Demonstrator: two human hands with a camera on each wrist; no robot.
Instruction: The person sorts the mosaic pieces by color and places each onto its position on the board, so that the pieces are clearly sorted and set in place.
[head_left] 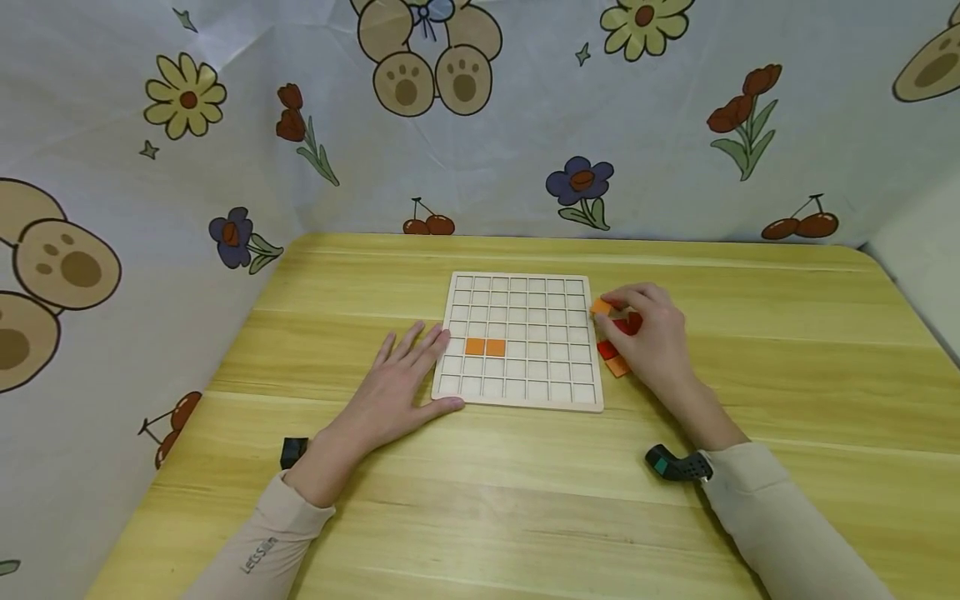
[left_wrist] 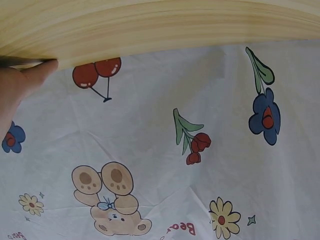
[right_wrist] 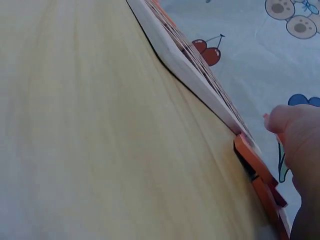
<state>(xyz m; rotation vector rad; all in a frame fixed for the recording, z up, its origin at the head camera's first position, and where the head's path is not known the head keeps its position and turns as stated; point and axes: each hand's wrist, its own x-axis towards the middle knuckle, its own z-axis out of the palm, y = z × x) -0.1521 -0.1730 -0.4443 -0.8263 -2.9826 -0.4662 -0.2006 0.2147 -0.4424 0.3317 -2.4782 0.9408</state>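
Note:
A pale wooden grid board [head_left: 536,371] lies on the table, with two orange square tiles [head_left: 485,347] side by side in its cells. My left hand [head_left: 397,387] rests with fingers spread along the board's left edge, its thumb at the near left corner. Just beyond the right edge, my right hand [head_left: 651,337] pinches an orange tile [head_left: 601,307] between thumb and forefinger. Red tiles [head_left: 606,350] and another orange tile [head_left: 618,366] lie below that hand, partly hidden by it. The right wrist view shows loose tiles [right_wrist: 255,160] against the board's edge [right_wrist: 195,82].
The wooden table [head_left: 525,500] reaches back to a cloth [head_left: 510,150] printed with bears and flowers, which hangs behind it and at the left. A dark band with a small device [head_left: 675,465] is on the right wrist, and a black device [head_left: 293,452] shows at the left wrist.

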